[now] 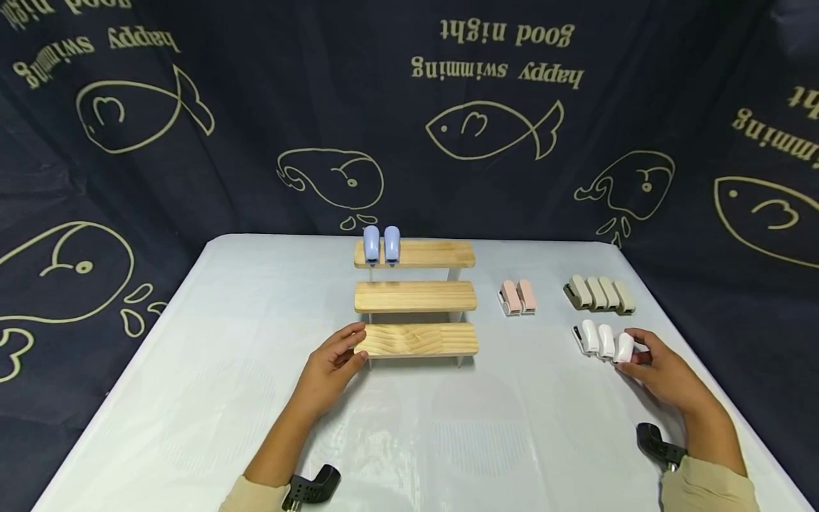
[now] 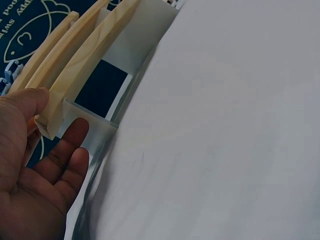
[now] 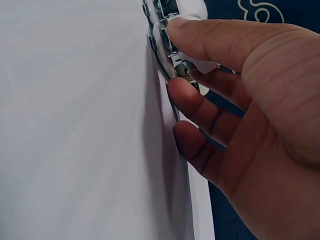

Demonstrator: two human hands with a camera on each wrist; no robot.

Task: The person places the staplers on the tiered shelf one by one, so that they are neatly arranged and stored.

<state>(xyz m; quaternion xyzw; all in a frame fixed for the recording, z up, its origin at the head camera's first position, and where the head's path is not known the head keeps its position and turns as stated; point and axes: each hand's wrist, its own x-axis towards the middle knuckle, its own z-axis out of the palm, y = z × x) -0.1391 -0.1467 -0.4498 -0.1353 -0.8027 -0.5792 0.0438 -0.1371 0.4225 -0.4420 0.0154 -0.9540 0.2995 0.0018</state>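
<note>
A three-tier wooden display stand (image 1: 416,340) stands mid-table. My left hand (image 1: 329,366) grips the left end of its lowest board; in the left wrist view the thumb lies against the board (image 2: 85,60) and two fingers sit near the clear side support (image 2: 92,125). On the right, three white mini staplers (image 1: 604,341) stand in a row. My right hand (image 1: 665,373) pinches the rightmost white stapler (image 1: 623,348) between thumb and fingers. In the right wrist view, the thumb presses on that stapler's side, with the other fingers partly behind it. Two blue staplers (image 1: 382,245) occupy the top board's left end.
Two pink staplers (image 1: 517,297) stand right of the display stand. Several beige staplers (image 1: 600,294) form a row behind the white ones. A white cloth covers the table (image 1: 211,355), and a dark curtain (image 1: 384,92) with fish drawings hangs behind it.
</note>
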